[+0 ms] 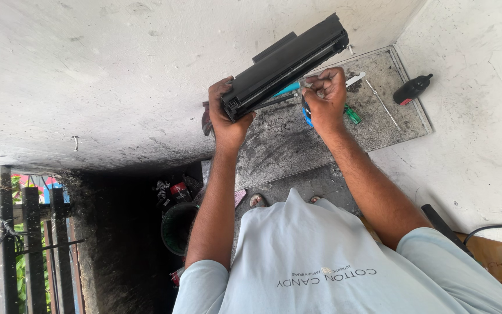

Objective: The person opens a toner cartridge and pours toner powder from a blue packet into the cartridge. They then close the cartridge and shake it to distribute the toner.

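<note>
My left hand (226,119) grips one end of a long black toner cartridge (286,58) and holds it tilted in the air above a grey slab (297,145) dusted with black powder. My right hand (324,96) is closed around a blue-handled tool (290,89) whose tip lies against the cartridge's underside. Another blue item (307,116) shows just under that hand, partly hidden by it.
On the slab lie a green-handled screwdriver (352,114), a thin metal rod (382,104), a white-handled tool (355,78) and a small black bottle (411,90). A dark bucket (178,227) and litter sit lower left beside a railing (24,244). A black cable (495,227) runs at right.
</note>
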